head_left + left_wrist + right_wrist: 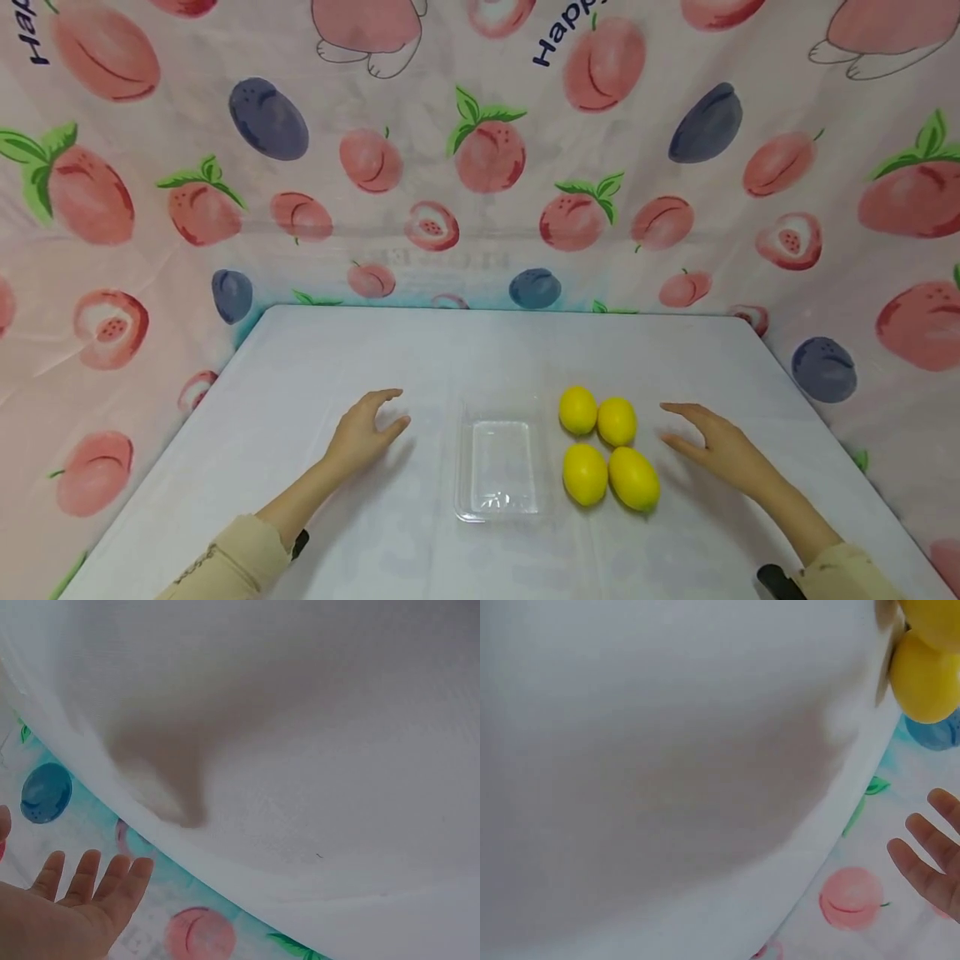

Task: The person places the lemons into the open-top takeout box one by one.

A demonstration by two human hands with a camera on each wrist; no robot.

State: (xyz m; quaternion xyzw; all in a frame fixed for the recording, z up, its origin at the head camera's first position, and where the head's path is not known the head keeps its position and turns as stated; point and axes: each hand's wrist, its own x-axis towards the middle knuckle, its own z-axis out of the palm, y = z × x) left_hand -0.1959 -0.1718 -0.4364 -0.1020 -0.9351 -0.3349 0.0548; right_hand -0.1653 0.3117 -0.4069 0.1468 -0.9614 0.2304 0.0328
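Several yellow lemons (585,474) lie in a close cluster on the white table, right of the middle in the head view. Just left of them sits a clear plastic box (465,479) with nothing in it. My left hand (360,437) hovers over the table left of the box, thumb and fingers apart, holding nothing. On the other side, my right hand (723,454) is held in the air to the right of the lemons, also holding nothing and not touching them. Part of the cluster, a lemon (926,679), shows at the right wrist view's upper right edge.
The white table (337,350) carries the box and lemons. Behind it and at both sides hangs a cloth (427,108) printed with peaches and plums. Beige sleeves (232,562) and dark wrist straps (780,581) show near the lower edge.
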